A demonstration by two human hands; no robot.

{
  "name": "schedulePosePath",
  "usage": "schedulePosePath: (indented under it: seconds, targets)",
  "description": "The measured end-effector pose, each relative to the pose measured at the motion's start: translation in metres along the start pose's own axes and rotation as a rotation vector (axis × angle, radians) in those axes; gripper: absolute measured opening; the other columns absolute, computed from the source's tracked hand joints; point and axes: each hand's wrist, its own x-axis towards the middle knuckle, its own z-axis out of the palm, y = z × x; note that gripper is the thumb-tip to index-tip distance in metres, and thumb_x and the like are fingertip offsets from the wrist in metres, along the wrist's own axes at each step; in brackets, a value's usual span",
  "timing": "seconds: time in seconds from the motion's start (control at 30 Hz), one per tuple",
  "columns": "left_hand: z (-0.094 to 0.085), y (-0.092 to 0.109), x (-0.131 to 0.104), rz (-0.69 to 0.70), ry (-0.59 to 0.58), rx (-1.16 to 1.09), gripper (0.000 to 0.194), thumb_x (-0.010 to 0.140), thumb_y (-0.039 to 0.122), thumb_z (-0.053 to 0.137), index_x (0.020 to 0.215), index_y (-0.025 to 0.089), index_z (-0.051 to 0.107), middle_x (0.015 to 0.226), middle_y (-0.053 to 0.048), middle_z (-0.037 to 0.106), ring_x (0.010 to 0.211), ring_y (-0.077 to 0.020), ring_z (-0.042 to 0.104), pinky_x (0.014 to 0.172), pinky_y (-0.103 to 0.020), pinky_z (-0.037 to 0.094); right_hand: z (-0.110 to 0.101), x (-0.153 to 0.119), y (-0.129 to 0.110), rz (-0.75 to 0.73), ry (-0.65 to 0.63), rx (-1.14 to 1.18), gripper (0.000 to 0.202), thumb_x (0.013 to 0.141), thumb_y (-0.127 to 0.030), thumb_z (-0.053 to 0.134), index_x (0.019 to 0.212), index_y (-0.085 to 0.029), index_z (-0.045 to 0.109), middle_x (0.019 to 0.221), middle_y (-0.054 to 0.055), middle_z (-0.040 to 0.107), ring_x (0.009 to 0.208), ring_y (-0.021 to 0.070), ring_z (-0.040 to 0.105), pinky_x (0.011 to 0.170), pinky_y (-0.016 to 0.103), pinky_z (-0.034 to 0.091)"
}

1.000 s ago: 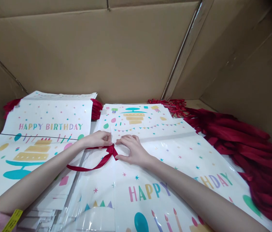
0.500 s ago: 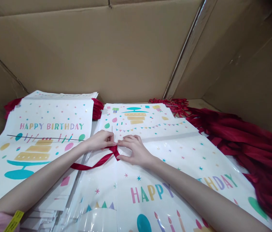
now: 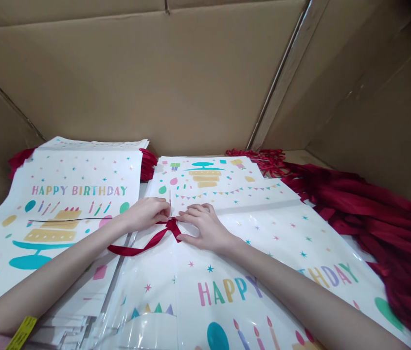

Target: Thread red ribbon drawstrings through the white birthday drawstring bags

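Note:
My left hand (image 3: 157, 211) is closed in a pinch around a thin dark rod (image 3: 70, 220), whose long tail reaches out to the left over the neighbouring pile. Just below its fingertips lies a dark red ribbon (image 3: 140, 250), looped to the left, with a short cut end pointing down. My right hand (image 3: 202, 226) lies with fingers spread on a white plastic birthday bag (image 3: 161, 282); its thumb is beside the ribbon's end. A small slit or edge shows in the bag at the left fingertips. Whether the rod's tip passes through it is hard to see.
A stack of printed "Happy Birthday" bags (image 3: 81, 163) lies to the left, red ribbon showing at its sides. More bags (image 3: 205, 175) lie beyond my hands. A heap of red ribbons (image 3: 369, 214) runs along the right. Cardboard walls (image 3: 147, 78) rise behind and at the sides.
The rod's tail end has shifted right and slightly down. My left fingertips have drawn back a little from the ribbon's knot-like fold. The right hand has hardly moved.

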Motion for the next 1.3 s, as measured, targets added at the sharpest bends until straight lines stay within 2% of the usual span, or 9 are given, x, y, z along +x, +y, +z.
schedulePosePath:
  seconds: [0.13,0.3,0.43,0.53,0.63,0.8,1.17,1.3]
  targets:
    - [-0.020,-0.016,-0.029,-0.092,0.015,0.049,0.019,0.088,0.031,0.045,0.081,0.021,0.060,0.086,-0.001,0.062,0.079,-0.0168,0.056,0.067,-0.025,0.038,-0.001,0.000,-0.001,-0.004,-0.010,0.010,0.039,0.083,-0.051,0.057,0.114,-0.028,0.060,0.102,0.004,0.063,0.106,0.0229,0.048,0.093,0.041,0.025]
    - [-0.039,-0.048,-0.076,-0.256,0.050,0.047,0.027,0.088,0.041,0.044,0.080,0.021,0.061,0.086,-0.003,0.061,0.076,-0.0179,0.055,0.065,-0.025,0.038,-0.001,-0.001,-0.002,0.009,-0.036,0.005,0.035,0.085,-0.051,0.055,0.112,-0.030,0.062,0.109,0.006,0.062,0.109,0.0242,0.045,0.095,0.043,0.024]
    - [-0.040,-0.072,-0.106,-0.342,0.032,0.036,0.028,0.087,0.045,0.046,0.084,0.022,0.062,0.089,-0.002,0.062,0.079,-0.0184,0.054,0.065,-0.023,0.039,0.000,-0.001,-0.002,0.003,-0.043,-0.003,0.036,0.086,-0.052,0.054,0.113,-0.031,0.063,0.115,0.006,0.059,0.112,0.0245,0.044,0.097,0.045,0.023]
    - [-0.033,-0.083,-0.118,-0.369,0.028,0.051,0.029,0.088,0.045,0.043,0.085,0.022,0.061,0.092,-0.002,0.061,0.082,-0.0194,0.054,0.067,-0.023,0.040,0.000,-0.001,-0.002,0.006,-0.051,-0.005,0.036,0.086,-0.053,0.053,0.114,-0.032,0.063,0.118,0.007,0.058,0.114,0.0241,0.044,0.098,0.046,0.023]
    - [-0.027,-0.085,-0.120,-0.355,0.053,0.060,0.031,0.090,0.042,0.038,0.082,0.020,0.059,0.091,-0.004,0.061,0.082,-0.0203,0.054,0.068,-0.025,0.040,0.000,-0.002,-0.002,0.005,-0.054,-0.006,0.035,0.086,-0.051,0.054,0.115,-0.032,0.063,0.122,0.007,0.056,0.117,0.0238,0.044,0.100,0.048,0.022]
    - [-0.027,-0.073,-0.111,-0.311,0.048,0.075,0.028,0.091,0.034,0.032,0.077,0.020,0.052,0.084,-0.004,0.061,0.077,-0.0200,0.054,0.067,-0.026,0.039,0.000,-0.002,-0.002,-0.030,-0.081,-0.010,0.036,0.089,-0.046,0.051,0.123,-0.035,0.057,0.133,0.006,0.050,0.125,0.0246,0.039,0.103,0.052,0.018]
    - [-0.027,-0.066,-0.079,-0.262,0.033,0.076,0.022,0.087,0.028,0.035,0.071,0.020,0.048,0.072,-0.003,0.058,0.067,-0.0182,0.052,0.061,-0.025,0.035,-0.004,-0.002,-0.005,-0.025,-0.122,-0.036,0.041,0.091,-0.045,0.047,0.131,-0.036,0.050,0.139,0.006,0.046,0.130,0.0271,0.036,0.105,0.056,0.017]
    - [-0.022,-0.053,-0.064,-0.209,0.004,0.030,0.022,0.086,0.027,0.035,0.072,0.020,0.051,0.074,-0.003,0.059,0.069,-0.0182,0.053,0.062,-0.025,0.034,-0.003,-0.002,-0.004,-0.032,-0.117,-0.034,0.041,0.091,-0.045,0.047,0.131,-0.036,0.050,0.140,0.005,0.045,0.130,0.0267,0.035,0.104,0.055,0.016]
